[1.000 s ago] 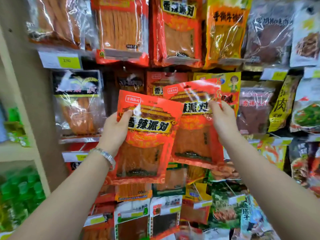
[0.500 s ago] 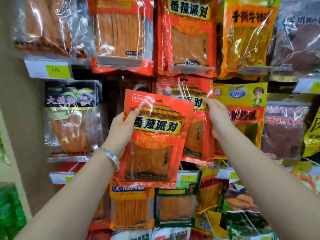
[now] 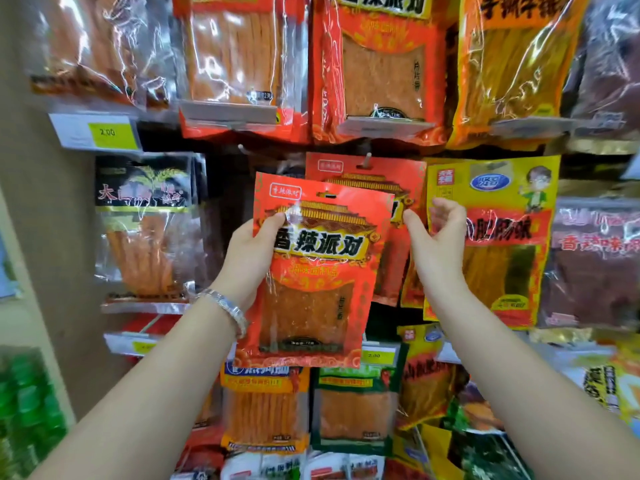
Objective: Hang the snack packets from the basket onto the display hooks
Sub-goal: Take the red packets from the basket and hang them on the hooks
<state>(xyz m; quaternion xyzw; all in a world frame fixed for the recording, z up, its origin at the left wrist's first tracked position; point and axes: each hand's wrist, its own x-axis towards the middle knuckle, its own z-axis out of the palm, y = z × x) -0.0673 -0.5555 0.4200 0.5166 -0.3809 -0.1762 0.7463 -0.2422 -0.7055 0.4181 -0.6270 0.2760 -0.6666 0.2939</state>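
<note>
The hung packet (image 3: 388, 178), carried by the right hand (image 3: 438, 237) half a second ago, now sits on the hook (image 3: 367, 158) in the display's middle row. That hand's fingers have let go and are loosely curled beside its edge. The left hand (image 3: 249, 252) still grips the held packet (image 3: 318, 271) in front of the display, thumb on its face. This one likely goes up next.

My left grip (image 3: 256, 244) holds a red packet (image 3: 318, 271) by its left edge, thumb on the front. At its 3 o'clock my right grip (image 3: 436, 237) is loosely curled, thumb seemingly touching the twin packet (image 3: 381, 178) hanging from a hook (image 3: 367, 160) at 12 o'clock.
</note>
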